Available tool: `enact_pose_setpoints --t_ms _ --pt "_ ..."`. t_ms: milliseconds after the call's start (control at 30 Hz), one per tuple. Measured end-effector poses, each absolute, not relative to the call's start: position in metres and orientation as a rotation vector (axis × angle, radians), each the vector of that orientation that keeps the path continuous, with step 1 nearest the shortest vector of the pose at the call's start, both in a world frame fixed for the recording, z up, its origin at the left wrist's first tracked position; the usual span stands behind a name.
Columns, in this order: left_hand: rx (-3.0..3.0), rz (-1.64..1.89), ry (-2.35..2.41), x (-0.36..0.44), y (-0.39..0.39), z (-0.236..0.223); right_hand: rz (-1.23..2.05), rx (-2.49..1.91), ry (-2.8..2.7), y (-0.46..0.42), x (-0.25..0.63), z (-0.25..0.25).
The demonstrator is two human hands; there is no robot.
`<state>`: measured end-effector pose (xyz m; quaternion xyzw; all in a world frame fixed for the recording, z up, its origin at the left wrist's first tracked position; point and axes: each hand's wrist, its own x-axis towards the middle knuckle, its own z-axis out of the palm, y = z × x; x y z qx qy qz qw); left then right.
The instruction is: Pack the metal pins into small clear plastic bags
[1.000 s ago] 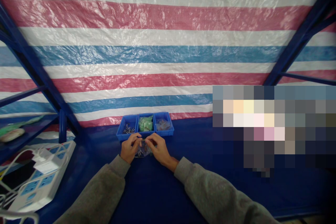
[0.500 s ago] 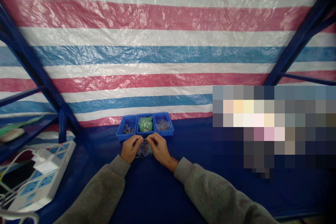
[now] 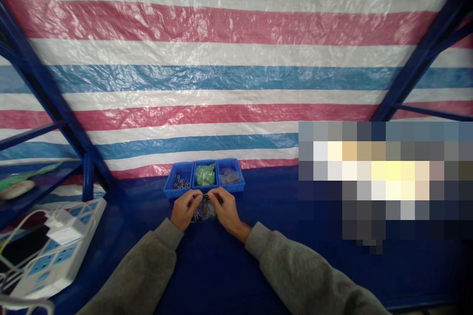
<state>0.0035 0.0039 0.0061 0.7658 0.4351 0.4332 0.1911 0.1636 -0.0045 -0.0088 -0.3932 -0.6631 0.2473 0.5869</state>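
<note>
My left hand (image 3: pixel 186 207) and my right hand (image 3: pixel 224 209) meet fingertip to fingertip in front of the blue bins. Both are closed in a pinch. A thin, small piece seems to span the gap between the fingertips, too tiny to name. Just below it, partly hidden by my fingers, lie clear plastic and small metallic bits (image 3: pixel 204 211). Beyond my hands stand three joined blue bins: the left bin (image 3: pixel 170 188) holds small metal pieces, the middle bin (image 3: pixel 205 188) green plastic packets, and the right bin (image 3: pixel 232 188) clear packets.
A white power strip (image 3: pixel 70 268) with a plugged-in charger (image 3: pixel 65 229) and cables lies on the left. Blue metal frame posts (image 3: pixel 61 108) flank the dark blue tabletop (image 3: pixel 221 270). Striped plastic sheeting (image 3: pixel 221 54) hangs behind. The right side is pixelated.
My hands stay in nearly the same place, fingertips shifting slightly. The thin piece between them looks darker now. The bins have not moved.
</note>
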Motion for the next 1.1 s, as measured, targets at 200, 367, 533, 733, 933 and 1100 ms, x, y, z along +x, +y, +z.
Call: enact_pose_setpoints --t_ms 200,367,533,733,933,1100 --pt "2.175 1.254 1.207 0.0039 0.0037 0.006 0.591 -0.912 -1.542 -0.0045 0.1638 -0.009" --pt "2.228 1.264 1.187 0.0003 0.0042 0.0067 0.606 -0.872 -1.607 -0.0064 0.1644 -0.0091" --pt "2.257 1.317 1.206 -0.0031 0.0031 0.0062 0.611 -0.838 -1.664 -0.008 0.1641 -0.0081" --pt "2.107 1.452 1.169 -0.0002 0.0042 0.0043 0.61 -0.884 -1.587 -0.0055 0.1636 -0.0083" --pt "1.998 1.453 1.118 0.0022 0.0041 0.0071 0.654 -0.892 -1.521 -0.0027 0.1627 -0.0123" --pt "1.9 1.44 1.114 0.0033 0.005 0.007 0.669 -0.877 -1.532 -0.0032 0.1618 -0.012"
